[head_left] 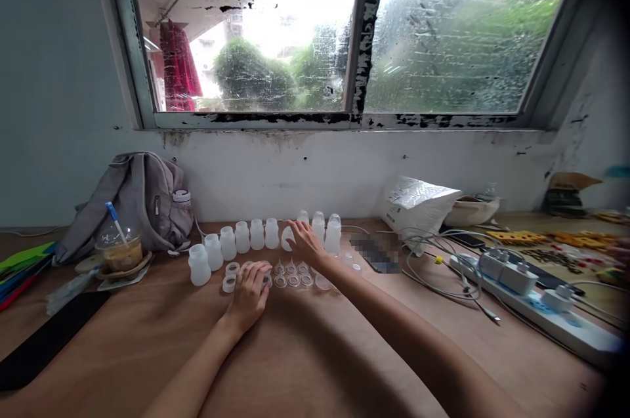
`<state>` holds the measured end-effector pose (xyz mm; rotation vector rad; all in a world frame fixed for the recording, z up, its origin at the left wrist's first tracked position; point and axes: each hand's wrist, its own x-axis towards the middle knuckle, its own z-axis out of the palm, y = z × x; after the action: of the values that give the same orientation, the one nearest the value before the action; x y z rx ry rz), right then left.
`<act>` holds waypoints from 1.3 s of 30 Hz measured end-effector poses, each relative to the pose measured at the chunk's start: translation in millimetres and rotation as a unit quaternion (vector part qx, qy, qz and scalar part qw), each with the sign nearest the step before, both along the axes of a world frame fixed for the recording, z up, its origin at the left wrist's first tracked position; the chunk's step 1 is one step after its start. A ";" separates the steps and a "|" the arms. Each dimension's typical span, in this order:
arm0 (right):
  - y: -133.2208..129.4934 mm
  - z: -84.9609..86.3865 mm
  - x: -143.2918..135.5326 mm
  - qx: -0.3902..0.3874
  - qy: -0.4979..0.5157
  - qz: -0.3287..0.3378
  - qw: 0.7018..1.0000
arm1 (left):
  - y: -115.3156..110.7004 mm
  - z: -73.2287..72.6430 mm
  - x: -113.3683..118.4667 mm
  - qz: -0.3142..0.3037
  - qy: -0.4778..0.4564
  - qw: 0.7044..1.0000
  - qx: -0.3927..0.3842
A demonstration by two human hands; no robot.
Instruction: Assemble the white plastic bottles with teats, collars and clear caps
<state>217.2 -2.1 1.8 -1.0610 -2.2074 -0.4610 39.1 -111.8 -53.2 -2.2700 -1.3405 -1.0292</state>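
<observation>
A curved row of frosted white baby bottles (228,244) stands upright, their tops uncovered. My right hand (309,244) reaches across from the right, its fingers and thumb around a bottle (285,239) at the right end of that row, partly hiding it. Behind and right of this hand are several bottles with clear domed caps (333,234). My left hand (252,290) lies over white collar rings (229,283), fingers loosely bent and apart, hiding some of them. Between my hands clear bottle nipples (293,273) sit in two short rows.
A drink cup with a straw (119,247) and a grey backpack (142,198) are at left. To the right are a blurred-out phone-like object (377,252), a white bag (418,208), tangled cables (443,280) and a power strip (536,303). A wall and window stand behind the table.
</observation>
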 end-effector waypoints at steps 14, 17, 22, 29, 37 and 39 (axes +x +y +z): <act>-122.5 -31.2 49.8 -0.386 0.446 0.250 0.768 | -28.1 13.7 19.6 -0.072 -0.023 0.997 -0.017; -118.1 -34.4 54.2 -0.408 0.448 0.245 0.757 | -27.5 15.0 23.4 -0.108 -0.084 0.985 -0.103; -112.1 -25.7 59.5 -0.403 0.446 0.257 0.757 | -27.0 22.1 32.2 -0.132 -0.223 0.947 -0.188; -117.0 -17.4 63.6 -0.394 0.415 0.258 0.778 | -19.8 26.1 33.8 -0.202 -0.374 0.825 -0.372; -124.2 -4.3 66.8 -0.354 0.355 0.284 0.817 | -23.1 23.2 30.0 -0.308 -0.468 0.614 -0.556; -125.1 -3.5 66.9 -0.342 0.348 0.273 0.829 | -23.2 23.0 31.4 -0.309 -0.476 0.600 -0.563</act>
<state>284.1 -127.2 -1.8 -0.6771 -1.8531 0.9049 70.5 -135.0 -30.1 -3.4403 -1.9991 -2.4196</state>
